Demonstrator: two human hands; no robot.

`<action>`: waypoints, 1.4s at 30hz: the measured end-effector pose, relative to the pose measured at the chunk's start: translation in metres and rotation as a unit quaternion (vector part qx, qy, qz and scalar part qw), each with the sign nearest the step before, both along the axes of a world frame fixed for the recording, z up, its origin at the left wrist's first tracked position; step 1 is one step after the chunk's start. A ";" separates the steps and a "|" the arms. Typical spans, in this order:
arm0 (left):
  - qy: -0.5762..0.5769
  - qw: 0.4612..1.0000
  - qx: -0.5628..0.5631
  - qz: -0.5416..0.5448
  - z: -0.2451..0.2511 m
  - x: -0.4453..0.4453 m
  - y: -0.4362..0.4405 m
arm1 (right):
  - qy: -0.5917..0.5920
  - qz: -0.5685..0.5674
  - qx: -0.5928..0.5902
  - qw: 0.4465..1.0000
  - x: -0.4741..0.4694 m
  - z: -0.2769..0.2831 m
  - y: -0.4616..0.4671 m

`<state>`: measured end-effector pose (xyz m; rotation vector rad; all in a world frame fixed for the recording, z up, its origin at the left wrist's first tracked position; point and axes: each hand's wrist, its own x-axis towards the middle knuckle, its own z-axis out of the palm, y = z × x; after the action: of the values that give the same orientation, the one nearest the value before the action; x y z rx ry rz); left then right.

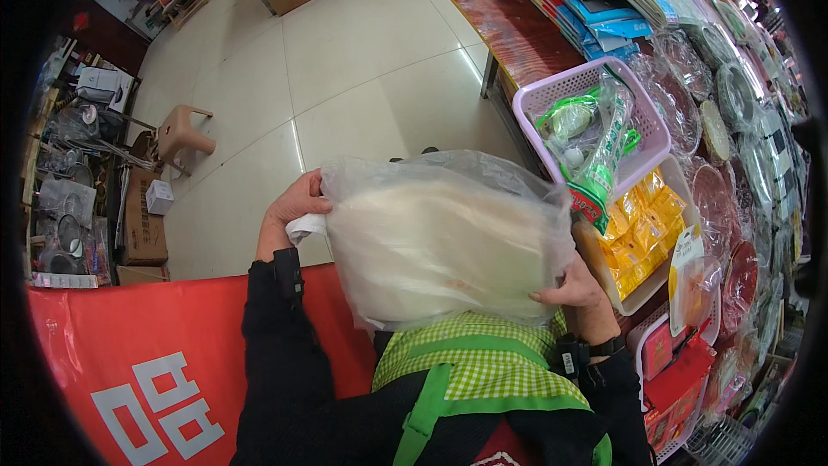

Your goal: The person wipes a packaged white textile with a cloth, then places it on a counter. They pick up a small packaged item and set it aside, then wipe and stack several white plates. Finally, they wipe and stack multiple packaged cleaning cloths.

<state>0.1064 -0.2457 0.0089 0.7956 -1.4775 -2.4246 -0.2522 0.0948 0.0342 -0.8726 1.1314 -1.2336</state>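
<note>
A large, cloudy plastic bag (433, 252) is stretched between my two hands in front of the green checked apron (491, 362). Something pale and flat shows through the film, but I cannot tell what it is. My left hand (297, 197) pinches the bag's upper left corner between thumb and fingers. A crumpled white cloth or tissue (306, 228) also sits in that palm. On the opposite side, my right hand (572, 285) grips the lower right edge, its thumb on the front and its other fingers mostly hidden behind.
Close on my right, a lilac basket (650, 142) holds plastic-wrapped goods, beside a tray of yellow packets (643, 233). Behind them, wrapped dishes (715, 200) crowd a display. A red banner (162, 317) lies at left; a tan stool (184, 133) stands on the tiled floor (362, 77).
</note>
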 end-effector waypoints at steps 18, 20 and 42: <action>-0.013 0.946 -0.188 0.263 0.097 0.048 0.099 | 0.039 -0.186 -0.104 0.976 0.018 0.028 -0.007; 0.022 0.923 -0.209 0.322 0.107 0.048 0.106 | 0.000 -0.211 -0.126 0.969 0.016 0.030 0.000; -0.005 0.861 -0.368 -0.350 0.178 0.068 0.151 | 0.054 0.105 -0.202 0.972 -0.007 0.094 0.091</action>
<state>0.1745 -0.0947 0.1870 0.0847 -2.7866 -1.8704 -0.2588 0.1863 0.1282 -1.3453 0.8561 -1.2708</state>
